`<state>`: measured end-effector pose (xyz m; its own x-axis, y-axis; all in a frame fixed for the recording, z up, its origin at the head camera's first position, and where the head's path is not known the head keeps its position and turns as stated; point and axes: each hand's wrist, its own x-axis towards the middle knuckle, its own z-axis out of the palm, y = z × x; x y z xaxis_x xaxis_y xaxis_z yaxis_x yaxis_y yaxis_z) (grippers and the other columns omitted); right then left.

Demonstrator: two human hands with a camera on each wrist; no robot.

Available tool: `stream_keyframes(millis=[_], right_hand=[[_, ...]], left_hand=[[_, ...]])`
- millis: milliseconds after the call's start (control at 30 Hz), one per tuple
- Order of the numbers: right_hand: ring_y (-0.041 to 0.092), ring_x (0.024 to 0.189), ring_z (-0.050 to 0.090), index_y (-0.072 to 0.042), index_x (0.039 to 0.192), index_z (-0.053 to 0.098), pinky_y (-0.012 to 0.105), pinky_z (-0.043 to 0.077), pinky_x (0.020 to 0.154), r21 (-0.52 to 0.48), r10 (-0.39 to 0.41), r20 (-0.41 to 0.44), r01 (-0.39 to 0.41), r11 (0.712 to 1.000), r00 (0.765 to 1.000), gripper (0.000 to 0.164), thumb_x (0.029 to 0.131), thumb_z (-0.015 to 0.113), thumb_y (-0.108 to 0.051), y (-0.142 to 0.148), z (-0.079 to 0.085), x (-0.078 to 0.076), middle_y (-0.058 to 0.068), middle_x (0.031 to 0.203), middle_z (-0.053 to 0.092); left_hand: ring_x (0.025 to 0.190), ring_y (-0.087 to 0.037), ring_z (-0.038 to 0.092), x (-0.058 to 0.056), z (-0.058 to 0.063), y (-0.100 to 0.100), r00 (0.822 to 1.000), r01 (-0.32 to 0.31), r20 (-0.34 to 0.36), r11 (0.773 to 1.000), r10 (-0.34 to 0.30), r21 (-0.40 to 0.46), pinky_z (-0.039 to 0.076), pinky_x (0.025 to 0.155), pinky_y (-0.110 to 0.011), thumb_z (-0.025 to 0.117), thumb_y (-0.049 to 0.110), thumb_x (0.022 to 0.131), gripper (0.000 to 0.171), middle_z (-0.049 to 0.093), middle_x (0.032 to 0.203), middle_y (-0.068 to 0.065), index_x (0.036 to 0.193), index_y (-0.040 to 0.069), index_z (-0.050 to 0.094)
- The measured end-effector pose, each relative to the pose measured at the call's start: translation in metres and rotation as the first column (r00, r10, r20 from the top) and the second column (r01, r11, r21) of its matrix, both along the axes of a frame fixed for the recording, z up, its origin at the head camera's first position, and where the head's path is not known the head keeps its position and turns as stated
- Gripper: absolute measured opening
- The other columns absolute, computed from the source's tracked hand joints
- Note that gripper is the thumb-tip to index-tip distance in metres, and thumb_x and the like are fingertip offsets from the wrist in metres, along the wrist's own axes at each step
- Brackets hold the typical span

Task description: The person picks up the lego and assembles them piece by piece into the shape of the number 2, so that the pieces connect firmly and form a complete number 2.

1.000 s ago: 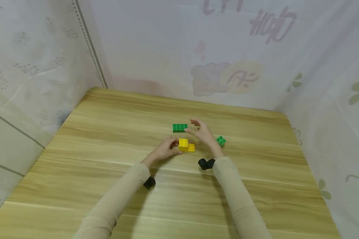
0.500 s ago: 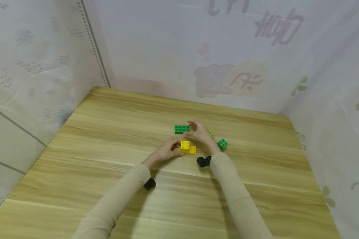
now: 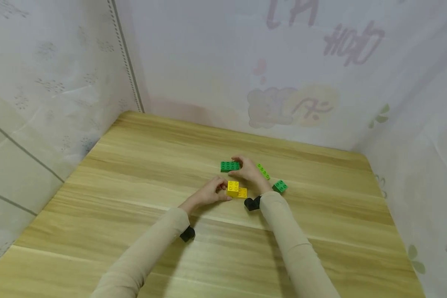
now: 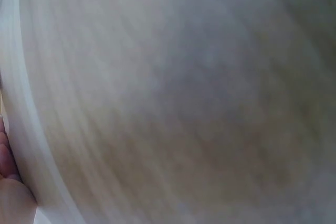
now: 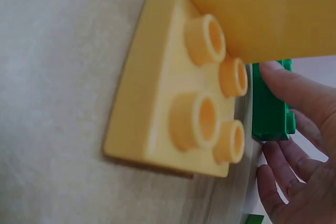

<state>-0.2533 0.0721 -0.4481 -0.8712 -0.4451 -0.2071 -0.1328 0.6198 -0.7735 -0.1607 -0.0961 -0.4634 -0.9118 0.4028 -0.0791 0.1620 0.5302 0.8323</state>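
Note:
My left hand (image 3: 207, 192) holds the left side of a yellow brick stack, thumb at the near side and curled fingers behind. The stack is a tall yellow brick (image 3: 232, 188) on a flatter orange-yellow brick (image 3: 243, 193), whose right-hand studs show. Behind it my right hand (image 3: 248, 170) grips the right end of a long green brick (image 3: 229, 167), thumb in front and index finger beyond. In the right wrist view the thumb touches the green brick (image 5: 268, 108); its far side is hidden. The left wrist view shows mostly blurred table and a few fingers at the left edge.
A narrow lime-green brick (image 3: 263, 171) lies just right of the right hand. Closer to the forearm sits a small square green brick (image 3: 280, 186). Patterned cloth walls (image 3: 201, 62) border the wooden table (image 3: 164, 145) behind and on both sides.
The right hand has shifted left and its fingers have closed around the long green brick's right end. The lime-green brick has come into view from behind it. The left hand stays at the stack.

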Motion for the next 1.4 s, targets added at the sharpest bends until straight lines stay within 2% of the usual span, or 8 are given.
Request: stream_keyframes(millis=[133,300,533,733,833,967,1200,1400], right_hand=[[0.027,0.121,0.043,-0.007,0.128,0.049,0.040,0.037,0.105,0.005,-0.021,0.005,0.021,1.000,1.000,0.050,0.082,0.068,-0.014,0.001,-0.007,0.004,0.012,0.133,0.044],[0.025,0.106,0.047,-0.004,0.123,0.052,0.037,0.042,0.096,-0.014,-0.058,0.003,0.058,0.998,0.998,0.043,0.083,0.067,-0.013,0.001,-0.019,0.004,0.013,0.123,0.049],[0.026,0.114,0.046,-0.005,0.123,0.054,0.040,0.038,0.101,0.064,-0.041,-0.051,0.044,0.997,0.998,0.043,0.083,0.067,-0.015,0.000,-0.022,0.004,0.014,0.127,0.049],[0.025,0.111,0.048,-0.004,0.127,0.048,0.038,0.042,0.097,0.000,-0.114,0.055,0.114,0.993,0.992,0.046,0.086,0.064,-0.017,-0.001,-0.018,0.003,0.013,0.127,0.048],[0.028,0.109,0.047,-0.001,0.128,0.047,0.038,0.043,0.094,-0.023,-0.126,0.014,0.126,0.992,0.992,0.047,0.087,0.063,-0.016,0.000,-0.012,-0.003,0.017,0.125,0.046],[0.032,0.109,0.047,0.002,0.126,0.049,0.041,0.044,0.092,-0.005,-0.107,-0.125,0.107,0.994,0.986,0.046,0.086,0.064,-0.015,0.002,0.003,-0.012,0.020,0.124,0.047],[0.032,0.110,0.044,0.003,0.126,0.048,0.042,0.041,0.094,-0.034,-0.110,-0.173,0.105,0.994,0.979,0.047,0.086,0.064,-0.015,0.007,0.036,-0.022,0.021,0.124,0.045],[0.030,0.111,0.043,0.000,0.126,0.048,0.042,0.041,0.094,-0.041,-0.133,-0.192,0.127,0.991,0.972,0.046,0.086,0.063,-0.017,0.015,0.056,-0.026,0.018,0.127,0.043]], left_hand=[[0.090,-0.018,0.043,0.004,-0.005,0.002,1.000,0.010,0.007,1.000,-0.010,-0.003,0.036,0.078,-0.025,0.071,0.016,0.079,0.031,0.049,0.097,-0.010,0.103,0.003,0.056],[0.090,-0.018,0.043,0.008,-0.009,0.004,1.000,0.018,0.012,1.000,-0.018,0.008,0.036,0.078,-0.025,0.071,0.015,0.079,0.031,0.050,0.097,-0.010,0.103,0.003,0.056],[0.088,-0.017,0.041,0.011,-0.012,0.006,1.000,0.016,-0.001,0.999,-0.016,0.029,0.034,0.076,-0.024,0.072,0.013,0.078,0.028,0.049,0.094,-0.010,0.099,0.003,0.056],[0.088,-0.017,0.042,0.013,-0.014,0.010,1.000,0.000,0.019,1.000,-0.001,0.025,0.035,0.076,-0.024,0.073,0.014,0.078,0.028,0.050,0.094,-0.009,0.098,0.004,0.056],[0.089,-0.016,0.042,0.013,-0.014,0.012,0.999,0.002,0.033,1.000,-0.003,0.025,0.036,0.077,-0.024,0.072,0.015,0.078,0.029,0.050,0.096,-0.008,0.100,0.004,0.056],[0.088,-0.017,0.042,0.011,-0.014,0.012,1.000,0.006,0.027,1.000,-0.006,0.029,0.036,0.077,-0.024,0.072,0.014,0.078,0.030,0.049,0.095,-0.009,0.099,0.003,0.054],[0.090,-0.019,0.042,0.001,-0.006,0.007,1.000,0.004,0.019,1.000,-0.004,0.021,0.036,0.079,-0.026,0.071,0.013,0.080,0.029,0.049,0.096,-0.011,0.101,0.002,0.053],[0.090,-0.019,0.041,-0.004,-0.001,0.004,1.000,-0.007,0.026,1.000,0.007,0.016,0.036,0.079,-0.026,0.071,0.014,0.080,0.030,0.049,0.096,-0.010,0.100,0.003,0.052]])
